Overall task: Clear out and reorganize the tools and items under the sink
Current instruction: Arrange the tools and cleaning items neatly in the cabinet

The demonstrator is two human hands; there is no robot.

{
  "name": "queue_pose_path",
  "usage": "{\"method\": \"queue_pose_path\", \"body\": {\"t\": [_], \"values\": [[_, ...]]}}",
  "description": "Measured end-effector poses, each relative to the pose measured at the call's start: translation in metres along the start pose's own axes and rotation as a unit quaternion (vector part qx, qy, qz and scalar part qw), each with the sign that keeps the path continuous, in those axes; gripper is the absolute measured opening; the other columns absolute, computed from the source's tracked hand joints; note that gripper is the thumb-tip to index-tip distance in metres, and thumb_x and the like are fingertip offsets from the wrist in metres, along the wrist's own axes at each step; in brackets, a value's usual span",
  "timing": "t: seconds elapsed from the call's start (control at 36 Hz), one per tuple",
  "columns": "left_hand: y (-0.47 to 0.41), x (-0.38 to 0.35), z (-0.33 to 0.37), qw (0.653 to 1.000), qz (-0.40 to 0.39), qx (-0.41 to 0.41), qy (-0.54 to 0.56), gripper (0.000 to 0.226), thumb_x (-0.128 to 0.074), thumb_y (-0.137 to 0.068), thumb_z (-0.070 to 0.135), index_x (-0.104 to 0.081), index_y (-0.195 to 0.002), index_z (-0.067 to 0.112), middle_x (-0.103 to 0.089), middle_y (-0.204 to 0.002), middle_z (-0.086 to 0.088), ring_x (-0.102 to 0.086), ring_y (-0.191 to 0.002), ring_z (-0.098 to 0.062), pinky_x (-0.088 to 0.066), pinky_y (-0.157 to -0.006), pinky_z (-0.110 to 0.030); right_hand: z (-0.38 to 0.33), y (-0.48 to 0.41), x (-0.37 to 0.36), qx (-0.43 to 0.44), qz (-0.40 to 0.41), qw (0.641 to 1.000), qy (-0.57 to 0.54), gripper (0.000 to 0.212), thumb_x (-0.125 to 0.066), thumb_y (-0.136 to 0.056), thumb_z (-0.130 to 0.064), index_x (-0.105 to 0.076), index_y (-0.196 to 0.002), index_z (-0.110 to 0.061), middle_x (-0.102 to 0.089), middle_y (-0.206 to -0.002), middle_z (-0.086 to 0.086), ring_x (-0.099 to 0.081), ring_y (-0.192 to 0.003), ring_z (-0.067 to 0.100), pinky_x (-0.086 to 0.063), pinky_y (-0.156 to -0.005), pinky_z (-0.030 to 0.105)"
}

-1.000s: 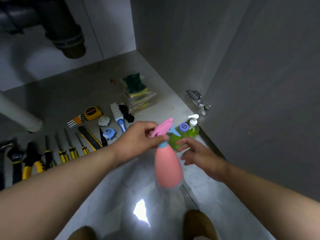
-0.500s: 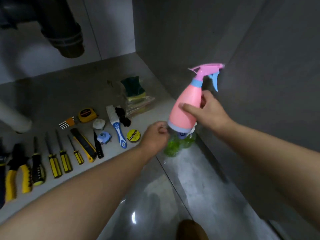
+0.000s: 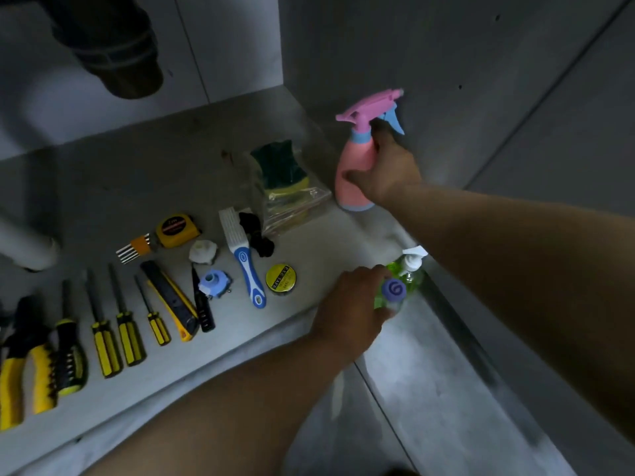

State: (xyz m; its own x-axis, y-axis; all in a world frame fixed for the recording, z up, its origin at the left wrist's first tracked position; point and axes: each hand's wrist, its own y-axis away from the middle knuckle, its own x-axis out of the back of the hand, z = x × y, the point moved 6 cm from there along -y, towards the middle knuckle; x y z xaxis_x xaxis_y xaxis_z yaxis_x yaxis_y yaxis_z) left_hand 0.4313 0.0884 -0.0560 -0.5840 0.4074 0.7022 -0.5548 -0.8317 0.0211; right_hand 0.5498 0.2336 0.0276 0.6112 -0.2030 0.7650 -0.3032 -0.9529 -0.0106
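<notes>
The pink spray bottle (image 3: 355, 166) stands upright at the back right of the cabinet floor (image 3: 171, 173), beside the sponge pack (image 3: 285, 180). My right hand (image 3: 388, 170) has its fingers (image 3: 379, 134) wrapped round it. My left hand (image 3: 350, 304) grips the green bottle (image 3: 393, 292) at the front edge. I judge I'm restocking bottles: next I let go of the sprayer and bring the green one in.
</notes>
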Motion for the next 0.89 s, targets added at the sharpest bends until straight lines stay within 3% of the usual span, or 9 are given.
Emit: {"method": "queue_pose_path", "body": {"t": [0.11,0.22,0.33,0.42,0.5,0.58,0.64,0.75,0.89], "values": [[0.011,0.018,-0.011,0.996,0.002,-0.017,0.088,0.044,-0.077,-0.084,0.025,-0.059,-0.124,0.018,-0.063,-0.118,-0.003,-0.059,-0.112,-0.024,-0.048,-0.096,-0.042,0.003,-0.013,-0.015,-0.029,-0.003,1.0,-0.009,0.082,-0.079,-0.078,-0.034,-0.037,-0.148,-0.027,-0.057,-0.139,0.001,-0.057,-0.125,0.029,-0.046,-0.106,0.041],[0.018,0.054,-0.015,0.97,0.003,0.01,0.242,0.034,-0.078,-0.084,0.024,-0.062,-0.114,0.023,-0.068,-0.111,0.004,-0.065,-0.107,-0.017,-0.055,-0.094,-0.043,0.004,-0.017,-0.023,-0.041,0.001,0.999,-0.029,0.082,-0.08,-0.079,-0.032,-0.035,-0.149,-0.025,-0.057,-0.139,0.002,-0.056,-0.126,0.029,-0.046,-0.106,0.039],[0.013,0.104,-0.011,0.969,0.07,0.014,0.235,0.032,-0.079,-0.085,0.031,-0.064,-0.113,0.031,-0.069,-0.103,0.021,-0.064,-0.093,0.003,-0.047,-0.08,-0.011,0.007,-0.012,-0.021,-0.051,-0.008,0.998,-0.042,0.086,-0.079,-0.081,-0.031,-0.031,-0.151,-0.023,-0.055,-0.142,0.003,-0.054,-0.129,0.028,-0.043,-0.109,0.037],[0.006,0.133,-0.003,0.972,0.119,0.004,0.204,0.037,-0.078,-0.087,0.029,-0.063,-0.122,0.031,-0.068,-0.105,0.02,-0.062,-0.095,0.001,-0.041,-0.078,-0.003,0.012,0.002,-0.009,-0.033,0.015,0.999,-0.021,0.074,-0.069,-0.086,-0.026,-0.034,-0.151,-0.022,-0.06,-0.135,0.007,-0.058,-0.122,0.031,-0.045,-0.1,0.032],[-0.004,0.149,0.008,0.974,0.141,-0.013,0.178,0.037,-0.075,-0.09,0.025,-0.061,-0.125,0.022,-0.066,-0.111,0.008,-0.061,-0.099,-0.006,-0.045,-0.084,-0.011,0.022,0.025,0.003,0.005,0.031,1.0,0.0,0.061,-0.057,-0.087,-0.015,-0.043,-0.146,-0.023,-0.068,-0.111,0.009,-0.064,-0.1,0.03,-0.046,-0.085,0.027],[-0.015,0.152,0.008,0.975,0.163,-0.001,0.148,0.039,-0.073,-0.09,0.029,-0.059,-0.127,0.025,-0.064,-0.12,-0.001,-0.06,-0.107,-0.012,-0.049,-0.094,-0.024,0.032,0.041,0.009,0.013,0.013,0.999,0.028,0.045,-0.054,-0.084,-0.012,-0.056,-0.129,-0.014,-0.068,-0.105,0.009,-0.065,-0.095,0.029,-0.051,-0.085,0.032],[-0.02,0.149,0.004,0.974,0.183,0.015,0.136,0.04,-0.074,-0.088,0.027,-0.06,-0.126,0.024,-0.063,-0.12,-0.004,-0.06,-0.108,-0.015,-0.05,-0.096,-0.029,0.031,0.042,0.011,0.011,-0.019,0.999,0.033,0.055,-0.054,-0.084,-0.013,-0.049,-0.139,-0.018,-0.068,-0.107,0.01,-0.064,-0.097,0.03,-0.052,-0.087,0.036],[-0.025,0.14,-0.005,0.97,0.206,0.04,0.125,0.042,-0.075,-0.087,0.023,-0.061,-0.126,0.022,-0.063,-0.12,-0.006,-0.059,-0.108,-0.016,-0.046,-0.093,-0.023,0.019,0.036,0.012,-0.006,-0.061,0.998,0.032,0.073,-0.062,-0.087,-0.02,-0.029,-0.153,-0.027,-0.061,-0.133,0.005,-0.06,-0.118,0.029,-0.048,-0.101,0.039],[-0.031,0.14,-0.013,0.968,0.209,0.056,0.127,0.043,-0.074,-0.089,0.026,-0.059,-0.129,0.025,-0.063,-0.123,-0.001,-0.059,-0.11,-0.014,-0.05,-0.099,-0.034,0.02,0.033,-0.001,-0.059,-0.052,0.997,0.016,0.075,-0.07,-0.087,-0.035,-0.03,-0.149,-0.021,-0.057,-0.139,0.008,-0.055,-0.125,0.034,-0.046,-0.104,0.043]]}}
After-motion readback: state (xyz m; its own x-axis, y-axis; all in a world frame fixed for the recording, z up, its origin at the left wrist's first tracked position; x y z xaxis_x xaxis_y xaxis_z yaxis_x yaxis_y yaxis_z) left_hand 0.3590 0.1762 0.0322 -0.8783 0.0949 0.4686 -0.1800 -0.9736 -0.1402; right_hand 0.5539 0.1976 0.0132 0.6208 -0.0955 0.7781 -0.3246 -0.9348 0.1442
